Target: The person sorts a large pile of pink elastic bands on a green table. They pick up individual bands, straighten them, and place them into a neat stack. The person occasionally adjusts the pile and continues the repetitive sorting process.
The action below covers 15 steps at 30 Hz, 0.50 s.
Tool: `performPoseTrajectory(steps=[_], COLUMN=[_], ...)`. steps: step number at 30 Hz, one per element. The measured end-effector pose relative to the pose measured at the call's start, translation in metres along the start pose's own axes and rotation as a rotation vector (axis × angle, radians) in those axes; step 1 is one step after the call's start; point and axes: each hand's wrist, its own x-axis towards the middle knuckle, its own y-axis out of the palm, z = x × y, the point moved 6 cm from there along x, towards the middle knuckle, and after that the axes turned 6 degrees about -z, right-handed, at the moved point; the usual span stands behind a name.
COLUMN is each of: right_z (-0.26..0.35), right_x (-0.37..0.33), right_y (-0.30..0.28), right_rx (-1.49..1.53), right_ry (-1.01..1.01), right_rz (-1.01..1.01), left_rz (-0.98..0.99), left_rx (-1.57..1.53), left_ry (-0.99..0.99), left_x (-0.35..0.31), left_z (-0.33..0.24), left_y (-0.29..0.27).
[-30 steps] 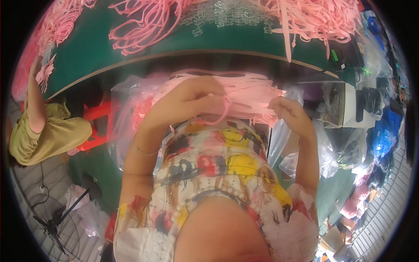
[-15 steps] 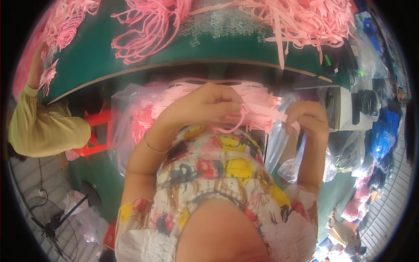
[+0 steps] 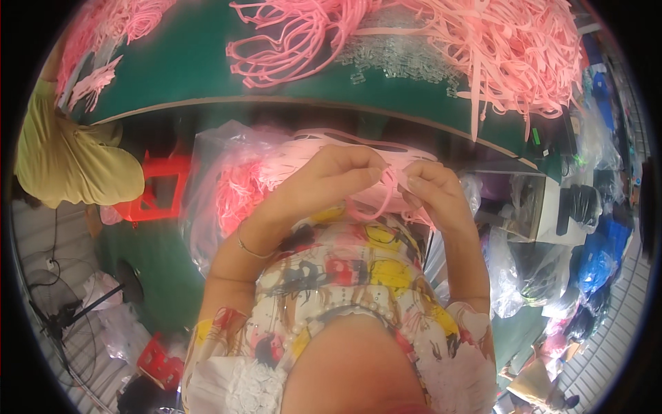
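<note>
Both my hands meet in front of my chest, above a bundle of pale pink straps [image 3: 310, 146] on my lap. My left hand [image 3: 341, 172] pinches a pink strap [image 3: 387, 200], whose loop hangs down between the hands. Close beside it, my right hand [image 3: 434, 190] has its thumb and fingers closed at the same strap's end. The fingertips nearly touch, and they hide the exact spot where the strap is held.
Across the green table [image 3: 186, 76] ahead lie a pink strap coil [image 3: 296, 48], small clear plastic pieces [image 3: 400, 58] and a heap of pale pink straps [image 3: 510, 55]. A plastic bag [image 3: 214, 165] is at my left, near a red stool [image 3: 165, 186] and a person in a yellow-green top [image 3: 76, 152].
My right hand has moved left, from well apart to right beside my left hand. The flat strap stretch between them has shortened. The view has shifted, moving the table's contents rightward.
</note>
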Motion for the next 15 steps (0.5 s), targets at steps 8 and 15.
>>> performPoseTrajectory(steps=[8,15], right_z=[-0.007,-0.014], right_x=[0.008,0.012], right_y=[0.008,0.005], right_rx=[0.075,0.213], right_ry=[0.123,0.18], right_rz=[0.077,0.085], left_rz=[0.01,0.057], left_rx=[0.016,-0.069], left_ry=[-0.051,-0.094], left_x=[-0.003,-0.002], left_z=[0.008,0.016], left_y=[-0.01,-0.012])
